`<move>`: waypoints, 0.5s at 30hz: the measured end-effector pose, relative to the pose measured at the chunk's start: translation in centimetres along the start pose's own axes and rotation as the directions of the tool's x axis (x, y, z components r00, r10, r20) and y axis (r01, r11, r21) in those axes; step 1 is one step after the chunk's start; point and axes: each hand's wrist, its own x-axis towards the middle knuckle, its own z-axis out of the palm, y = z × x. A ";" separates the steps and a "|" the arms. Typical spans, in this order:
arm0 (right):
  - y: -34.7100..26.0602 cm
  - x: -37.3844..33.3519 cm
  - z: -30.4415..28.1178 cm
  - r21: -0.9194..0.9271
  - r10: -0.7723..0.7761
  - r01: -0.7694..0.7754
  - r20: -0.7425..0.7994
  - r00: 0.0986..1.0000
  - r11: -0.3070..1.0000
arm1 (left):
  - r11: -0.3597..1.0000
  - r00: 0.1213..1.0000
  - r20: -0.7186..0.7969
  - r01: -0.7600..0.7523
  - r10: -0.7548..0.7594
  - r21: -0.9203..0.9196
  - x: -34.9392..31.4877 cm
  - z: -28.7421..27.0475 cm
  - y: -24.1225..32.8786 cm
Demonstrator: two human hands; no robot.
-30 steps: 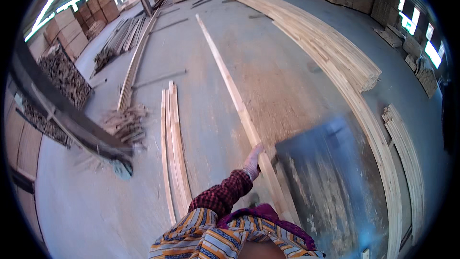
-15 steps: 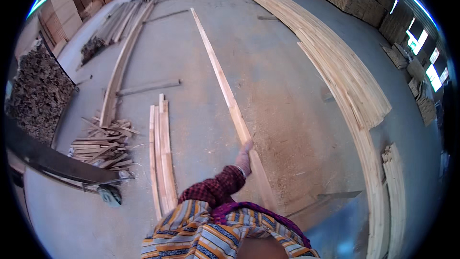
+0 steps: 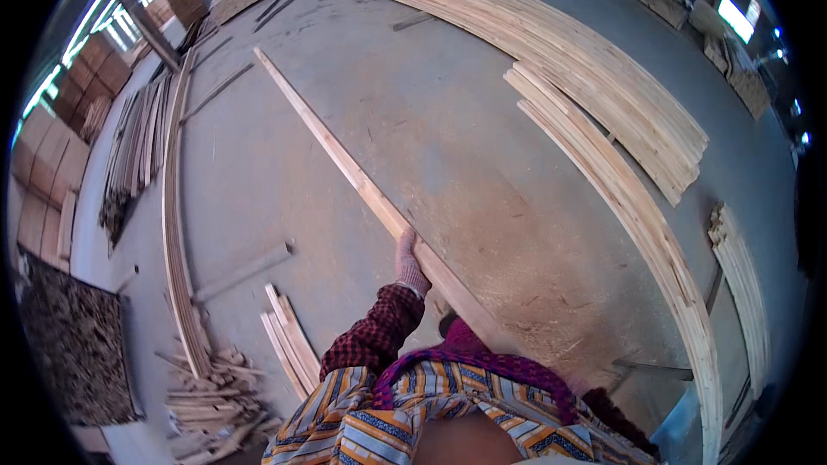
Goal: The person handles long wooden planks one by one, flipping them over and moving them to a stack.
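My left hand (image 3: pixel 409 263) is closed around a long, narrow wooden board (image 3: pixel 349 164), gripping it near its close end. From the hand the board stretches away to the far left, above the concrete floor. Its near end reaches back to the right, close to my body. A checked dark red sleeve covers my left forearm. Of my right arm only a bit of dark sleeve (image 3: pixel 613 409) shows at the lower right; the hand itself is out of sight.
Long stacks of pale boards (image 3: pixel 534 26) curve along the right, with a nearer stack (image 3: pixel 620 176) beside them. At left lie more long boards (image 3: pixel 175 232), short scrap pieces (image 3: pixel 215 405) and a few boards (image 3: pixel 289 340). Sawdust covers part of the floor (image 3: pixel 517 258).
My view has turned to the right, so the side stacks appear shifted and rotated. The board's far end now points farther left in the picture. My left hand has kept its hold.
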 end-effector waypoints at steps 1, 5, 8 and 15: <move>-3.4 1.2 -2.0 0.056 0.030 -0.032 0.026 0.999 0.998 | 1.000 0.999 -0.029 0.016 -0.016 -0.004 3.8 0.3 1.5; -12.5 7.1 -8.8 0.078 0.081 -0.078 -0.040 0.996 0.994 | 0.996 0.992 -0.091 0.091 -0.091 -0.005 14.7 7.2 8.0; -24.0 8.8 -14.4 0.008 0.109 -0.109 -0.085 0.990 0.994 | 0.999 1.000 0.010 -0.012 0.013 -0.035 21.9 11.7 13.4; -50.5 17.2 -27.3 0.044 0.019 -0.013 -0.128 0.992 0.999 | 0.999 0.990 0.139 -0.030 0.034 -0.027 45.2 20.8 28.3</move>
